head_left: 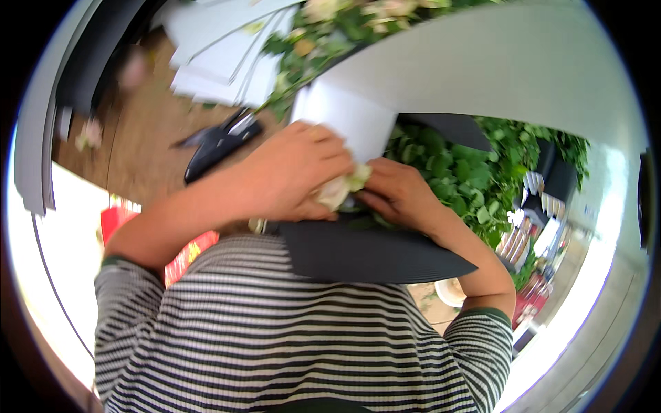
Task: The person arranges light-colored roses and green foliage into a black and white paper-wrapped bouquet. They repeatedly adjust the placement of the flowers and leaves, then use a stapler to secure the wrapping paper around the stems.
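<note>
My left hand (317, 168) has curled fingers around a pale cream rose (334, 195), blurred by motion. My right hand (389, 189) is closed close beside it, at the rose's stem and green parts. A black sheet (372, 255) lies across my striped shirt below both hands, with its pointed end over my right forearm. Behind the fingers stands a white sheet or board (341, 103). On the wooden table (141, 131), left of my hands, lies a black tool (220, 144), perhaps a stapler.
White paper sheets (213, 41) lie at the upper left, with roses and foliage (323, 14) beside them. Dense green leaves (468, 179) fill the space right of my hands. A white bowl (447, 292) and stacked items (530, 241) are lower right. A dark edge (82, 55) runs along the left.
</note>
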A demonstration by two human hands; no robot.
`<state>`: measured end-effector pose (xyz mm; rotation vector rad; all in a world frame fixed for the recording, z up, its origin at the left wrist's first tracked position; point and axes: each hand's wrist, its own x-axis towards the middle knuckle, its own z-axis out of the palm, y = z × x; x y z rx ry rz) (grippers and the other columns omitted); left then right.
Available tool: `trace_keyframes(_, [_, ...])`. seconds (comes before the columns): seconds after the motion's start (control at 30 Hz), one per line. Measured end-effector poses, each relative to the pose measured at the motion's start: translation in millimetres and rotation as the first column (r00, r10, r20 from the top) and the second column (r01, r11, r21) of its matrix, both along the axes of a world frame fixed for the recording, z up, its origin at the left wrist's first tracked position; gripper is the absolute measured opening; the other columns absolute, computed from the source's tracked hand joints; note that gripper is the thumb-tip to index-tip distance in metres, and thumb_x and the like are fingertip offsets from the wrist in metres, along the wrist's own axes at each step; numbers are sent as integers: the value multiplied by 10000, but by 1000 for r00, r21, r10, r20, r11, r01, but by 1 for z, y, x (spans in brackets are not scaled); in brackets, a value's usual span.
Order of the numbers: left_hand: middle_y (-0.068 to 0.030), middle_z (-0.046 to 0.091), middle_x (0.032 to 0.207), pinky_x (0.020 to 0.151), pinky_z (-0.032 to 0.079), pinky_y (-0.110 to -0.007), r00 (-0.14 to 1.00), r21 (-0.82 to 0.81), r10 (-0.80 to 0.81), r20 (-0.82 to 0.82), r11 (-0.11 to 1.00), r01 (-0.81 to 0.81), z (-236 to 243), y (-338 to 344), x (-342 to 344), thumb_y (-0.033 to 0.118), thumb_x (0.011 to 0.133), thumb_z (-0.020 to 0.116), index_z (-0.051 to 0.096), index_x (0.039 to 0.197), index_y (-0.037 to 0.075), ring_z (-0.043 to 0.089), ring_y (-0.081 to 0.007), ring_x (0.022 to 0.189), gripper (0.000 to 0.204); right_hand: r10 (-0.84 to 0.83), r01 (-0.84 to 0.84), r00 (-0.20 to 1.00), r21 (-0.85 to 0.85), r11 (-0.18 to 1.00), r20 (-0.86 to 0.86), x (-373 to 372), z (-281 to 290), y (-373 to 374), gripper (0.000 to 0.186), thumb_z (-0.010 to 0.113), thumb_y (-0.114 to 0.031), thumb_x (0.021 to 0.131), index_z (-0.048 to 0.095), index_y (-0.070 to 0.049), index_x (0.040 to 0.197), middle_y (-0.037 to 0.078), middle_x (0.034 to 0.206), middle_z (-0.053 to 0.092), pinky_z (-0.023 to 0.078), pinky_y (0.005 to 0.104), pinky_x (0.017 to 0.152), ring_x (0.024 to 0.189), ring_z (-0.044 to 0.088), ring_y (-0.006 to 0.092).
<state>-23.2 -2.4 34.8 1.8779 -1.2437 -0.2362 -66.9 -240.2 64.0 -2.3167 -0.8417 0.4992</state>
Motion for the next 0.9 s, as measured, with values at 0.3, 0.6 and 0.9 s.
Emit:
trace_keyframes(0.3, [-101,592,1060,820,454,-411,1000,85,-21,16,996,20,18,-6,3,206,533,850,623,1005,47,548,-311,967,546,-771,677,629,556,482,-98,83,76,-129,404,690,-224,816,608,-8,1147,118,947,690,537,329,808,864,671,212])
trace_keyframes(0.6, [-75,615,988,793,468,-381,999,77,2,40,997,-5,20,-2,-2,203,524,861,645,1013,45,567,-277,910,558,-421,666,588,-118,737,691,114,-15,-195,334,669,-105,728,605,-39,1049,149,1110,602,485,367,886,1053,564,323])
trace_keyframes(0.9, [-45,610,984,824,446,-382,999,115,-3,32,993,0,16,0,-1,250,587,828,645,1044,61,552,-252,933,527,-465,831,-78,316,459,882,95,150,-276,251,600,-97,792,630,-6,1024,221,965,641,476,436,784,906,609,393])
